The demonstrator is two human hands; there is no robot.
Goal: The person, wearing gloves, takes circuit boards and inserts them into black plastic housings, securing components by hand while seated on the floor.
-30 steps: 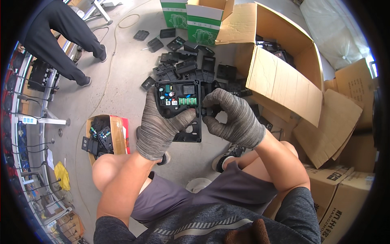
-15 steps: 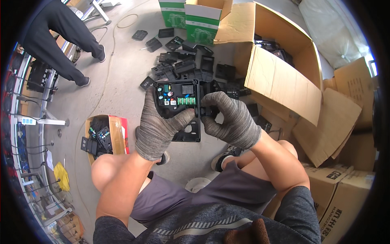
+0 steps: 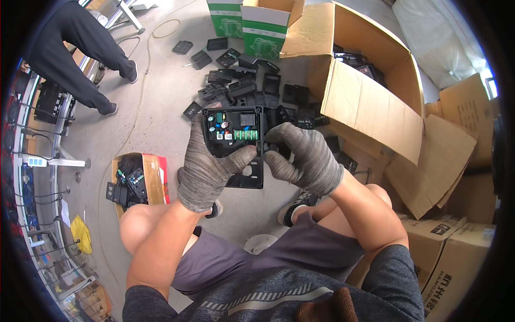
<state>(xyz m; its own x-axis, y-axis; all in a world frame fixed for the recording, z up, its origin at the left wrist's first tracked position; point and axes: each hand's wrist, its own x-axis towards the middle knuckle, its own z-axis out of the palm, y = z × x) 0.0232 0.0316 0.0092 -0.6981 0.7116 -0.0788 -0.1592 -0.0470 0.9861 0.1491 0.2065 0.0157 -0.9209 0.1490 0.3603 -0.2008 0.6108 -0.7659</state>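
Left hand (image 3: 206, 166), grey knit glove, fingers curled shut around the left edge of a black plastic housing (image 3: 236, 147), thumb pressed across its lower front face. Housing is flat, rectangular, open-fronted; a circuit board (image 3: 232, 129) sits in the upper half with a green terminal strip (image 3: 246, 134), a blue block and small cylindrical capacitors. Right hand (image 3: 303, 155), same ribbed knit glove, fingers bent and closed against the housing's right edge, fingertips touching the rim beside the terminal strip; can't tell whether it pinches a separate small part. Just beyond both sets of fingertips, a loose pile of black plastic parts (image 3: 252, 88) on bare concrete floor (image 3: 161, 118). Right of the right hand's knuckles, an open corrugated cardboard box (image 3: 370, 107). Below-left of the left wrist, a small carton (image 3: 134, 180) with more black parts.
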